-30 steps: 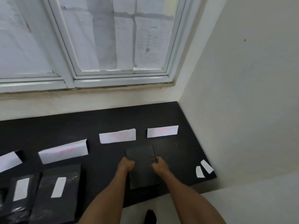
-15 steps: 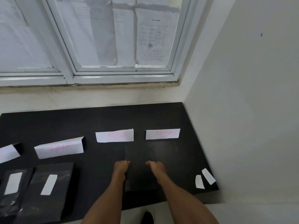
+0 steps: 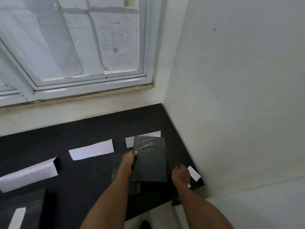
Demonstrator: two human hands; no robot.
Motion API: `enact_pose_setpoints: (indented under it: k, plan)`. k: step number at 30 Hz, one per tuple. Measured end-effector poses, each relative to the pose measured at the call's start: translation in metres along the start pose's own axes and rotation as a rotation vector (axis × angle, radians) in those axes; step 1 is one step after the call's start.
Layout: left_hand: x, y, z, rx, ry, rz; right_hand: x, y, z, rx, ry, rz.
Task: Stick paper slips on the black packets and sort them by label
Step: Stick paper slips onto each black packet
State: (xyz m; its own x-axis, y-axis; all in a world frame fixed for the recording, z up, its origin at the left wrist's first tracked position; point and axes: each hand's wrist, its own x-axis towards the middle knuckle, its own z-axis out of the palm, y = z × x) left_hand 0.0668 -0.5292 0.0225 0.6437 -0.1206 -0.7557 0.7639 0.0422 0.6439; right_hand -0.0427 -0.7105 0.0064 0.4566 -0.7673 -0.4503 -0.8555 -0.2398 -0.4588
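My left hand (image 3: 127,164) grips the left edge of a plain black packet (image 3: 151,160) and holds it tilted up above the black table (image 3: 85,129). Under it, part of another black packet (image 3: 121,184) lies flat. My right hand (image 3: 180,176) is off the packet, at the table's right corner, with curled fingers against a small white paper slip (image 3: 194,174). Whether it pinches the slip is not visible. A second slip (image 3: 189,185) peeks out below that hand.
White sorting labels with pink writing lie in a row: one at the left (image 3: 28,177), one in the middle (image 3: 91,150), one half hidden behind the held packet (image 3: 145,137). A slip-bearing packet (image 3: 33,205) lies at bottom left. A wall (image 3: 239,113) closes the right side.
My left hand has lifted the packet off the table and tilted it up. My right hand let go of it and moved right to the paper slips. The camera has turned to the right.
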Motion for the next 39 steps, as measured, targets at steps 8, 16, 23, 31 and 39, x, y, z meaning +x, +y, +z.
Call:
enact_pose_setpoints:
  k: [8,16,23,31,39]
  plan:
    - [0.007,0.001,0.063,0.1,-0.085,0.005,0.023,0.058,-0.045,0.091,0.022,0.242]
    - [0.01,0.001,0.084,0.09,-0.099,-0.007,0.026,0.061,-0.035,0.197,0.001,0.249]
    - [0.008,0.002,0.072,0.049,-0.087,0.023,0.018,0.056,-0.026,0.188,0.009,0.209]
    - [-0.019,0.031,0.02,-0.086,-0.009,0.134,-0.014,-0.064,-0.049,0.505,0.193,-0.075]
    - [-0.078,0.091,-0.078,-0.121,0.111,0.337,-0.128,-0.192,0.001,0.392,0.097,-0.606]
